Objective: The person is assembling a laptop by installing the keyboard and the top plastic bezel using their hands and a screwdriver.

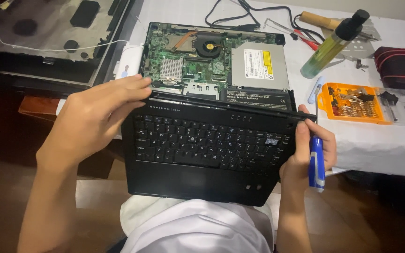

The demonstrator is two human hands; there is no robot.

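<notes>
Hands: left (94, 117) grips one keyboard cover (202, 154) | right (308, 154) grips cover, one screwdriver (316, 161)

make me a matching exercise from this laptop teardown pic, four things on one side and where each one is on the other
Things:
1. screwdriver
2. keyboard panel
3. orange bit case
4. spray bottle

Places:
a. lying on the white cloth, far right
b. lifted off the laptop base, gripped at both ends
c. in the right hand
d. lying tilted behind the bit case

Pairs: 1-c, 2-b, 3-a, 4-d
</notes>
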